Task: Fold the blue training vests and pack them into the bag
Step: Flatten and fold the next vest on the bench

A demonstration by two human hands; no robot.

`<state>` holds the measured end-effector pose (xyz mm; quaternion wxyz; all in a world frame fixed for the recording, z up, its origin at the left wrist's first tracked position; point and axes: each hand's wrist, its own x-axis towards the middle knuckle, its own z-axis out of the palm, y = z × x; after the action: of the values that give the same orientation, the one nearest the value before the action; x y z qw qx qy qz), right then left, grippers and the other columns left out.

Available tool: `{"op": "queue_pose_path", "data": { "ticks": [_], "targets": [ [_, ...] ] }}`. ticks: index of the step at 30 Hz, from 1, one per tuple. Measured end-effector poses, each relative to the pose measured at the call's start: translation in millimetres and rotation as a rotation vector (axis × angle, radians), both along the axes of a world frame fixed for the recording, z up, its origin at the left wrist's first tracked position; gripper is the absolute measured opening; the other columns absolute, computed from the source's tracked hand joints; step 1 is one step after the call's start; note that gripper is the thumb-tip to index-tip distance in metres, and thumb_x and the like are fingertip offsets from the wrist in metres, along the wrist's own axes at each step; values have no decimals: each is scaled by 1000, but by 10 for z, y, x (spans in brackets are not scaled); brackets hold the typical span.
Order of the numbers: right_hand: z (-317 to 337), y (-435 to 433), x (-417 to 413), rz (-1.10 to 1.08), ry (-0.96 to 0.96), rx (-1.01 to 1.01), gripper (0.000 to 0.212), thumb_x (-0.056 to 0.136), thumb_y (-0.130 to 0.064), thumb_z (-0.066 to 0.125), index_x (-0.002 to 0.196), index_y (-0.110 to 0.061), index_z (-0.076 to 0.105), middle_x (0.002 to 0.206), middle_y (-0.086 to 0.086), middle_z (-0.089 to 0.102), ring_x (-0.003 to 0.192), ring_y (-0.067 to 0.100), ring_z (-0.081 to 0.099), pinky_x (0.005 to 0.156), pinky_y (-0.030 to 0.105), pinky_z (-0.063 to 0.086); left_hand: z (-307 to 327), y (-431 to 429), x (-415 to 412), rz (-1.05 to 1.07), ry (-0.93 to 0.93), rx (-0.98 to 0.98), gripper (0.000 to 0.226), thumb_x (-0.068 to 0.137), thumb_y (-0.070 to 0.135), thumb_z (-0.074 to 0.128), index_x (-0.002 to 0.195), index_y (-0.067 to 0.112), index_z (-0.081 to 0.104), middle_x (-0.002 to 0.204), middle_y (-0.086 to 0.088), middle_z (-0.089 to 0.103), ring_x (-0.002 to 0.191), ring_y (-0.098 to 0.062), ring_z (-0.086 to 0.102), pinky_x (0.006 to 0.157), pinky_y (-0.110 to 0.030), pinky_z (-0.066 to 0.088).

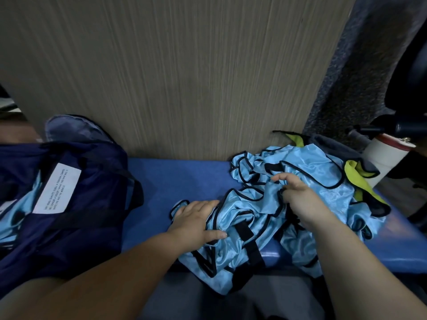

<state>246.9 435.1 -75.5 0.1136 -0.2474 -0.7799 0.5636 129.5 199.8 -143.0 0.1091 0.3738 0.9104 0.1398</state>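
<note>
A crumpled heap of light blue training vests (307, 172) with black trim lies on the blue bench (175, 179), right of centre. One vest (231, 248) spills over the bench's front edge. My left hand (196, 218) lies flat on the left edge of this vest, fingers straight. My right hand (298, 195) reaches into the heap and pinches a black-trimmed edge between thumb and fingers. A dark navy bag (76, 204) with a white label stands open at the left; light blue fabric (13, 213) shows inside it.
Yellow-green vests (355, 172) lie among the blue ones at the right. A white cylinder with a red top (383, 155) stands at the far right beside dark equipment. A grey wood-grain panel (184, 77) rises behind the bench.
</note>
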Motion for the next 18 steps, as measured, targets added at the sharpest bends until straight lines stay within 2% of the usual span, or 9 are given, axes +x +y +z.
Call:
{"op": "queue_pose_path", "data": {
  "ticks": [2,5,7,8,10,13,15,16,18],
  "targets": [
    [19,-19,26,39,5,-24,44,87,-1,41,108,-32,65,85,4,55,55,11,41,52,25,32,12,4,3,0,3,-5,89,83,69,53,153,37,10,160,10,16,147,-14,8,120,-39,5],
    [32,-71,59,54,7,6,20,88,-42,63,108,-39,64,120,-7,59,106,8,54,86,32,37,21,8,2,-2,8,-6,88,84,69,54,153,36,10,159,10,17,147,-14,8,120,-39,5],
    [23,-87,74,93,-13,62,52,72,-63,74,116,-40,59,130,-8,53,121,12,49,96,33,35,22,6,2,-3,6,-3,89,83,69,53,153,36,10,159,10,17,147,-14,8,120,-39,5],
    [8,-86,70,112,-24,102,63,68,-61,78,122,-38,57,132,-10,49,123,11,45,98,32,34,23,4,4,-4,3,-2,89,84,69,53,154,36,10,159,10,16,147,-13,8,120,-39,5],
    [5,-122,41,120,-58,193,71,71,-45,82,134,-32,53,130,-11,48,121,9,43,97,27,33,21,3,6,-4,0,-3,89,83,69,53,154,36,10,160,10,16,147,-13,8,120,-39,5],
    [-82,-111,-18,29,-105,382,47,87,-28,73,132,-21,59,117,-4,63,107,13,59,84,21,41,16,2,2,-2,-1,-6,89,83,70,53,153,37,10,160,10,16,147,-13,7,119,-38,5],
    [-94,-97,-36,-33,-70,394,10,94,-26,64,100,-18,69,76,-7,61,66,8,56,59,19,39,19,5,7,-4,-2,-9,89,83,70,53,153,37,10,160,10,16,147,-13,7,119,-39,5],
    [-89,-95,-36,-48,-29,351,19,96,-26,62,80,-15,62,59,-7,50,52,9,45,51,21,34,15,5,5,-5,-2,-10,89,83,70,52,153,37,9,160,10,15,147,-13,7,119,-39,5],
    [-79,-66,-27,-88,44,180,39,97,-27,60,65,-14,43,50,-6,35,45,11,34,49,26,30,-2,1,-9,-2,-2,-7,90,83,71,52,153,37,9,160,10,16,147,-13,8,120,-39,5]
  ]
}}
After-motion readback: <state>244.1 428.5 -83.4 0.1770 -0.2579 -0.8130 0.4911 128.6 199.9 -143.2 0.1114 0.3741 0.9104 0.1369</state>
